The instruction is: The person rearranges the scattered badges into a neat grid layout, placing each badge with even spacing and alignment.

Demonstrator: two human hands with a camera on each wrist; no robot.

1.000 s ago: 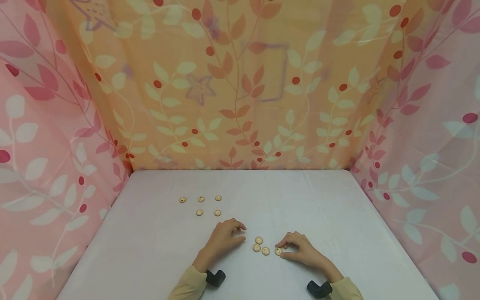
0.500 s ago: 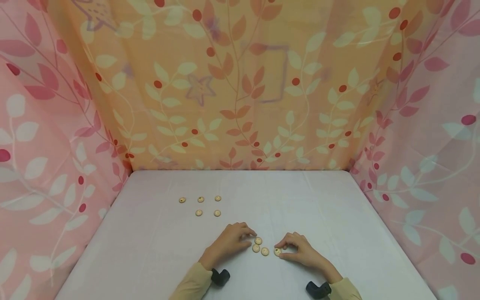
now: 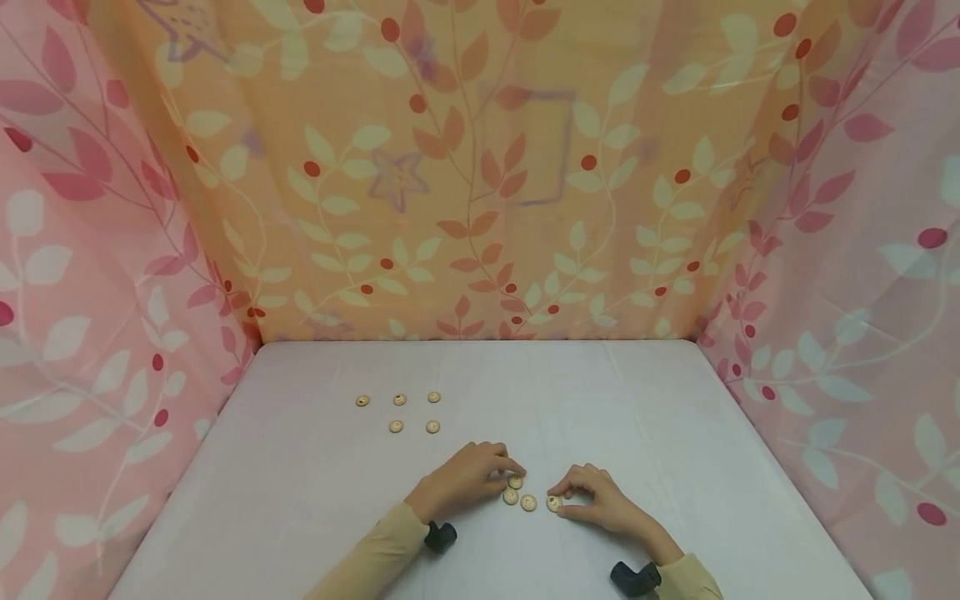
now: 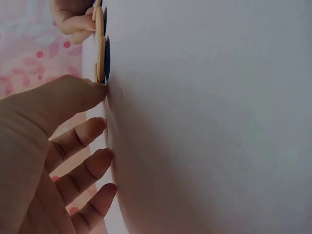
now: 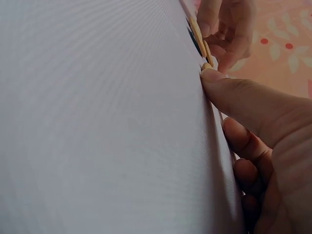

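My left hand (image 3: 471, 477) reaches in from the left, its thumb and index finger at the edges of the upper small round wooden disc (image 3: 515, 482) of a loose cluster. Just below lie another wooden disc (image 3: 511, 497) and a third wooden disc (image 3: 528, 502). To the right of these, my right hand (image 3: 603, 500) pinches a wooden disc with a dark mark (image 3: 553, 503) between thumb and index finger, low at the table. In the left wrist view, the left thumb (image 4: 80, 97) meets the row of discs edge-on, while the other fingers are spread and loosely bent.
Farther back on the white table (image 3: 600, 400), several matching discs lie in two rows, among them a back left disc (image 3: 363, 401) and a front right disc (image 3: 432, 427). Patterned cloth hangs at the back (image 3: 465, 250) and along both sides.
My left hand has moved right to the cluster and closed its thumb and index finger at the upper disc. My right hand keeps its pinch in nearly the same place.
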